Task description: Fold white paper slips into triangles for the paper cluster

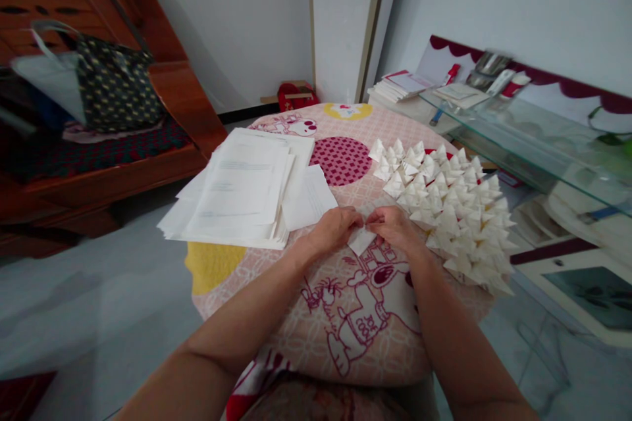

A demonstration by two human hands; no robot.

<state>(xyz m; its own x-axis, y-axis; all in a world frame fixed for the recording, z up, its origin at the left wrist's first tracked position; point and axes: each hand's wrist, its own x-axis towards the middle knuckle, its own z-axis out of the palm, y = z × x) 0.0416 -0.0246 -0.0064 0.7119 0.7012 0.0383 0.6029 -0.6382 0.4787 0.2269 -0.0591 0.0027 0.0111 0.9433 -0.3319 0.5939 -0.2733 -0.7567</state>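
We hold both hands low over a pink cloth [395,365]. Our left hand [340,225] is curled in, with its thumb and fingertips pinched on a small white paper [362,243]. Our right hand [394,225] is curled in too, and it pinches the same paper from the other side. Our hands are close together, and the paper is between them, with one corner poking down toward us. Our fingers hide part of it, so we cannot tell all its folds.

Just below the paper, the cloth has a big dog picture [365,325] on it. On our left there is a messy pile [241,177] of big sheets with faint print. A smaller sheet [312,200] sticks out beside the pile, near our left hand. On our right, near our right hand, lots of pointy paper shapes [457,210] stand close together in rows. Bits of red show between them. Past them is a glass shelf [538,145].
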